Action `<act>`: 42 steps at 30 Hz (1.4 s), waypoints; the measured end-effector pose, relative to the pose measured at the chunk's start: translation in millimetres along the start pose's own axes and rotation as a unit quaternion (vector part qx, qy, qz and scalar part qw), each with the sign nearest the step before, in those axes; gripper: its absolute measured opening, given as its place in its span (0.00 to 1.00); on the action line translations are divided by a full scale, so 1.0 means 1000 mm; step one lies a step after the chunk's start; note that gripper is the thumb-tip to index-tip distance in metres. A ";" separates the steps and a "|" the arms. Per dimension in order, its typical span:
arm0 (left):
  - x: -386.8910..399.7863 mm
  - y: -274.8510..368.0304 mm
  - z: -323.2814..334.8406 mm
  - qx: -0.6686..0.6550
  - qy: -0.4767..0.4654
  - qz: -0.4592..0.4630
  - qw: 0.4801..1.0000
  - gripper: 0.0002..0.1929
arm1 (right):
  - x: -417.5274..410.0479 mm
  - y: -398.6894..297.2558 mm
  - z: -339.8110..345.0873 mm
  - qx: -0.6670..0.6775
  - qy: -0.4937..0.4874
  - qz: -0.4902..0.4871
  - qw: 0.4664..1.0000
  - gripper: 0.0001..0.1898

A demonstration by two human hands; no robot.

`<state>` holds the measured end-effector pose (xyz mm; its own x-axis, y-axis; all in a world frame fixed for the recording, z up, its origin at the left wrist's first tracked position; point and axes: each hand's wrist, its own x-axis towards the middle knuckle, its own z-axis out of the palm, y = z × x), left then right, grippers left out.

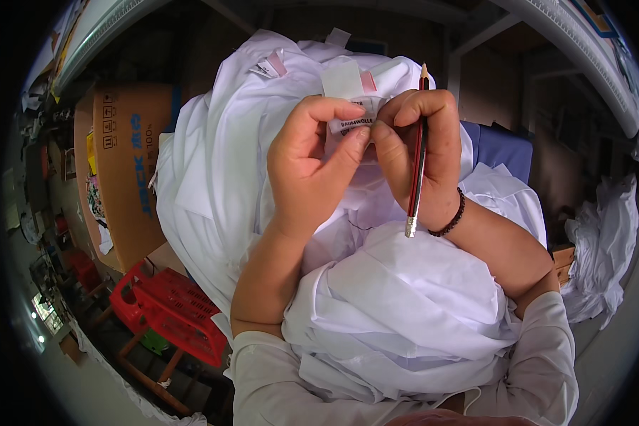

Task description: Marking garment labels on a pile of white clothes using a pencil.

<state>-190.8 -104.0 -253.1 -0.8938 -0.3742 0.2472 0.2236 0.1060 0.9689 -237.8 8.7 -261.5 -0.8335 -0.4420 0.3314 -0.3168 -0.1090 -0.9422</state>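
My left hand (311, 165) pinches a white printed fabric label (351, 123) between thumb and index finger. The label bears dark writing and belongs to a heap of white cloth (213, 144) in front of me. My right hand (434, 144) meets it from the other side, its thumb and fingertip against the label's right edge. A red and black pencil (418, 160) is tucked in the right hand, sharpened point up and metal ferrule end down. Above the label are a blank white tab (343, 79) and a pink tab (369, 81). More white cloth (399, 298) is bunched on my lap, between the forearms.
Another label with a pink tab (269, 65) lies on the far cloth. To the left stand a cardboard box (128, 175) and a red plastic chair (173, 309). White cloth (601, 250) hangs at right. Ruled table edges (570, 37) curve along the top.
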 end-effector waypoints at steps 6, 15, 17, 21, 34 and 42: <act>-0.001 -0.001 -0.005 -0.065 0.028 -0.045 0.996 0.05 | 0.001 -0.002 -0.002 -0.006 -0.022 -0.007 1.000 0.12; -0.001 -0.003 -0.004 -0.107 0.100 -0.042 0.988 0.04 | 0.003 -0.003 -0.001 0.056 -0.002 -0.091 0.994 0.12; -0.001 -0.004 -0.005 -0.072 0.104 -0.033 0.991 0.04 | 0.005 -0.005 -0.006 0.011 -0.033 -0.112 0.993 0.12; -0.002 -0.001 -0.003 -0.001 0.099 -0.027 0.995 0.04 | 0.008 -0.005 -0.007 -0.040 -0.071 -0.170 0.982 0.13; -0.002 -0.001 -0.004 -0.018 0.100 -0.018 0.995 0.07 | 0.004 -0.004 -0.005 -0.040 -0.063 -0.121 0.990 0.19; -0.002 -0.003 -0.003 0.010 0.084 0.014 0.996 0.05 | 0.006 -0.001 -0.006 -0.057 -0.074 -0.144 0.985 0.20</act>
<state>-188.7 -106.7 -256.0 -0.8088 -0.5204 0.2738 0.2385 0.1354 0.9617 -245.2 11.1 -258.1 -0.6296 -0.5325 0.5657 -0.5866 -0.1515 -0.7956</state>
